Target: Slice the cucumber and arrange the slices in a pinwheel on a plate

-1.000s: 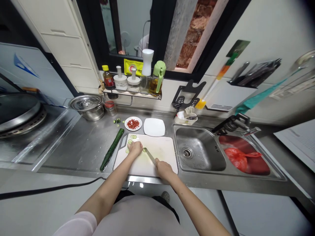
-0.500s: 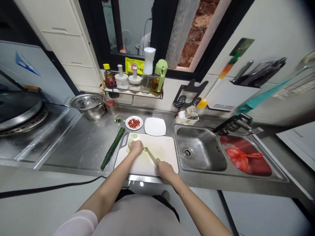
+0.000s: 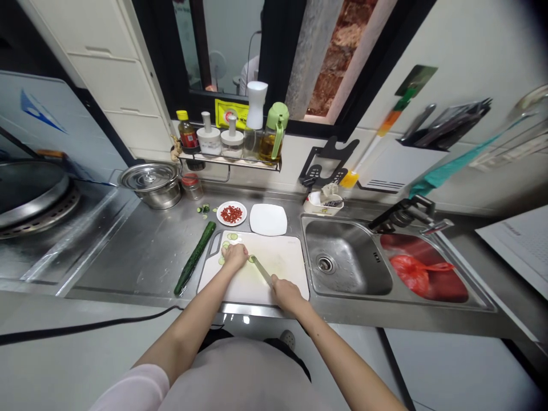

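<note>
My right hand (image 3: 287, 294) is wrapped round the handle of a knife (image 3: 262, 272), whose blade points away to the upper left over a white cutting board (image 3: 285, 260). My left hand (image 3: 235, 255) is closed, its fingers curled down on the board, on a piece of cucumber (image 3: 251, 259); only a small green end shows beside the blade tip, and the rest is hidden. Thin cucumber slices (image 3: 232, 236) lie around the left hand's far and left sides. A long whole cucumber (image 3: 195, 258) rests on the counter left of the board.
Behind the board stand a plate of chopped red pieces (image 3: 232, 214) and a white square plate (image 3: 268, 219). Green scraps (image 3: 206, 209) lie near a lidded steel pot (image 3: 156, 188). To the right is a sink (image 3: 349, 257) with a red plastic bag (image 3: 410, 274) in its second basin.
The whole view shifts slightly left. Both hands and the knife keep nearly the same places on the board; the green cucumber end beside the blade tip shows a little differently.
</note>
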{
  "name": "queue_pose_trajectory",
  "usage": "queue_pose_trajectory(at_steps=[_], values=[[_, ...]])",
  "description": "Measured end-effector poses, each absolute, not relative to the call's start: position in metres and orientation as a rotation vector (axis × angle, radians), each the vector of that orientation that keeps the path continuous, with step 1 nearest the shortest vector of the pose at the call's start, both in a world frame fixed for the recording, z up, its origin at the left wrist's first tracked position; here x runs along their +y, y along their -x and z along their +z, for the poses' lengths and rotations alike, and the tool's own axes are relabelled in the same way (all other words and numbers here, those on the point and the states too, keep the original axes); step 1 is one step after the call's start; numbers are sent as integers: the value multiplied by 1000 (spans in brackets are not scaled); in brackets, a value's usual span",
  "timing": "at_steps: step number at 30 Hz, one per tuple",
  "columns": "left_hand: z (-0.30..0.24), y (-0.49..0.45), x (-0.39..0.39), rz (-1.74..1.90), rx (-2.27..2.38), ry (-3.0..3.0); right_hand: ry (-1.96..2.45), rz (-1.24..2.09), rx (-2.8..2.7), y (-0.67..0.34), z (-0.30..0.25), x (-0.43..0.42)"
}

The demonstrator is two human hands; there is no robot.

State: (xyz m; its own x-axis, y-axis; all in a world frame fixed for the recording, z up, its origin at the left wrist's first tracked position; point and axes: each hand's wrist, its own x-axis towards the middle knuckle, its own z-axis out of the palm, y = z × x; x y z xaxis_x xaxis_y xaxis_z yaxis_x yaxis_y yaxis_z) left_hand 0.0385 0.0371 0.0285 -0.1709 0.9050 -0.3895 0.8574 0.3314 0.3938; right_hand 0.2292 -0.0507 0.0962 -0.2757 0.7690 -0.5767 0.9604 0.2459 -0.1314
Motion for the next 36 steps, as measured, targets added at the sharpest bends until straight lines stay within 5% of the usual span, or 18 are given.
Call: queue_pose_trajectory(at_steps=[36], values=[[34,-39,29,78,1997,-1597,-1603,-695,2144,-231,93,-52]])
